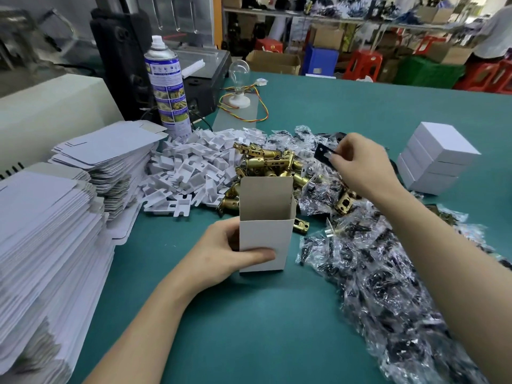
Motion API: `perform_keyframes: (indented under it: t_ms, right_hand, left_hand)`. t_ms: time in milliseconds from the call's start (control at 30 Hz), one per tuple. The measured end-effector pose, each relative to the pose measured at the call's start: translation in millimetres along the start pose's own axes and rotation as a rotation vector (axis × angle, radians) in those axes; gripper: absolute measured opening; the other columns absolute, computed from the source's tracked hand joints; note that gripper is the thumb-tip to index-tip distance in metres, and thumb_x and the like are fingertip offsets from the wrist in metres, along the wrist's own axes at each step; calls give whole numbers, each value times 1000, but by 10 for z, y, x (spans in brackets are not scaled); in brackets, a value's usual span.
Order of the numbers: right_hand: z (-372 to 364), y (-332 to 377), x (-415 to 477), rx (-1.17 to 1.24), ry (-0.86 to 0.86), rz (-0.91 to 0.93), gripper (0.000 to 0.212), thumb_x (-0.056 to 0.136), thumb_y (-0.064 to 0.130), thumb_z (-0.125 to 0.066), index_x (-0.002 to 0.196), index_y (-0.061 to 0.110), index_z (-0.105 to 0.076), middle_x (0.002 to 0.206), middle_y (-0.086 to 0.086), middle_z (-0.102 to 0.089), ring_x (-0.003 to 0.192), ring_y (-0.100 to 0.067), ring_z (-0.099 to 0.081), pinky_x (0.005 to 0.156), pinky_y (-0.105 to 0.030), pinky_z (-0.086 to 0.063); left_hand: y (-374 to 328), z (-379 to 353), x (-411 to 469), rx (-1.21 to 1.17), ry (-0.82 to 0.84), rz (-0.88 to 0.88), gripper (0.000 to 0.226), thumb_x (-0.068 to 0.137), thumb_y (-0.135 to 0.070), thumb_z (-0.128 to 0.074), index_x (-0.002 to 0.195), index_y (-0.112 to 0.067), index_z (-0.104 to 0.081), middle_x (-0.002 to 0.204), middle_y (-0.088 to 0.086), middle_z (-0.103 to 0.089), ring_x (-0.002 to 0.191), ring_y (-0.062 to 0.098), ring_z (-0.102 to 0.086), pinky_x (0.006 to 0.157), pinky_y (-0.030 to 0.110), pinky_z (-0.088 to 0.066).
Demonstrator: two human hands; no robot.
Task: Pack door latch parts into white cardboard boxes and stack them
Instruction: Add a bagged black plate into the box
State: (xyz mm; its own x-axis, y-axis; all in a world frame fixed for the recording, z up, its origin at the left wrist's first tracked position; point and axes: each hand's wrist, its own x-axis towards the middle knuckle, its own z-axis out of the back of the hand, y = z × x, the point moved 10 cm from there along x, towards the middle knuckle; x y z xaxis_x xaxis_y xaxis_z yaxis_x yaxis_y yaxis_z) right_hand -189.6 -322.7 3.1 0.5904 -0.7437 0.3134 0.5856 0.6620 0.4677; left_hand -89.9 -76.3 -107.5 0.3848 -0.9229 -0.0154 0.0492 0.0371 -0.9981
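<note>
Flattened white carton blanks [41, 231] lie nearest, stacked high along the left edge of the green table [249, 328], with a second, lower stack of blanks [110, 153] behind them. Both forearms enter from the bottom edge. Left hand [221, 253] grips an erected white cardboard box [263, 245] that stands upright on the table near the centre: the thumb lies across the front face, the fingers wrap the left side and are largely hidden. The box top is open, its rear flap standing up; the contents cannot be seen. Right hand [360, 162] is raised beyond and to the right of the box, its fingertips pinching a small flat black plate [324, 155] with a hole near one end; something shiny clings to it, but it cannot be told whether that is a wrapper. Directly behind the box lies a heap of brass latch bodies [271, 162], one touching or just beside the box's right lower corner. To the left of the brass heap is a pile of white plastic inserts [194, 164]. Clear bags of dark small parts [374, 273] spread from behind the brass heap down the right side of the table, under the right forearm. Closed white boxes [437, 159] are stacked one on another at the far right, well apart from the open box. A spray can [167, 87] stands upright behind the inserts, with a clear light bulb [239, 72] on a white base near it.
</note>
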Motion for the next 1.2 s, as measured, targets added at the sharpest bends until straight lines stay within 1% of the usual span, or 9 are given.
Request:
perform_keyframes:
  t_ms: [133,233,333,433,567,667,833,967,1200]
  right_hand:
    - [246,343,-190,333,20,71,9,100,20,-68,102,16,-61,91,-1,-75,66,-6,-73,53,-23,-56]
    - [431,744,-410,549,135,185,8,98,18,-71,100,20,-64,83,-4,-79,67,-16,-77,51,-28,-58]
    - [613,1129,-642,651,251,334,9,96,16,-73,102,19,-68,86,-2,-81,65,-21,-76,48,-21,-52]
    - [658,1369,-856,510,293,440,14,92,18,-78,104,21,-72,80,3,-79,63,-14,-75,56,-19,-55]
    - [507,1560,-1030,155,235,561,15,89,30,-78,104,31,-73,80,7,-75,70,-16,-69,71,-39,-55]
    - [348,1658,-1085,-43,227,610,17,94,33,-73,110,33,-71,88,6,-75,82,-22,-65,74,-41,-53]
    - [209,1707,-1050,-55,294,601,12,93,35,-75,103,38,-69,87,13,-72,75,-10,-61,72,-36,-53]
    - [121,1680,-865,-76,342,544,10,91,37,-76,94,29,-70,81,12,-69,71,-10,-58,68,-33,-50]
    - [-233,1675,-871,-206,567,574,15,101,34,-64,101,26,-76,85,6,-72,78,-14,-63,69,-26,-47]
  left_hand:
    - [-20,-10,-2,3,9,-9,34,80,-15,-89,109,-33,-80,111,-6,-80,107,10,-75,87,18,-55]
    - [-40,-9,-13,1,0,-18,36,81,-13,-88,105,-39,-80,109,-7,-81,105,7,-75,85,16,-55]
    - [-41,-2,-13,9,-4,-22,39,83,-7,-88,103,-40,-80,107,-8,-81,101,5,-75,83,15,-55]
    - [-46,-8,-14,0,-6,-28,39,82,-6,-88,101,-40,-81,106,-7,-81,101,5,-75,83,15,-55]
    - [-43,0,-16,-15,-15,-26,38,82,-7,-89,102,-39,-80,107,-6,-81,101,7,-76,83,16,-56]
    - [-49,3,-24,-3,-16,-23,41,83,-7,-88,101,-43,-78,107,-7,-81,102,7,-76,83,16,-56]
    - [-52,49,-23,-25,-58,-27,38,81,-22,-89,109,-43,-75,112,-7,-80,106,10,-75,85,17,-56]
    - [-41,59,-14,-32,-72,-20,41,74,-42,-88,111,-48,-73,114,-10,-79,108,10,-75,89,20,-58]
    - [-37,55,-15,-19,-68,-24,43,72,-42,-88,113,-48,-73,112,-11,-79,105,8,-75,86,19,-57]
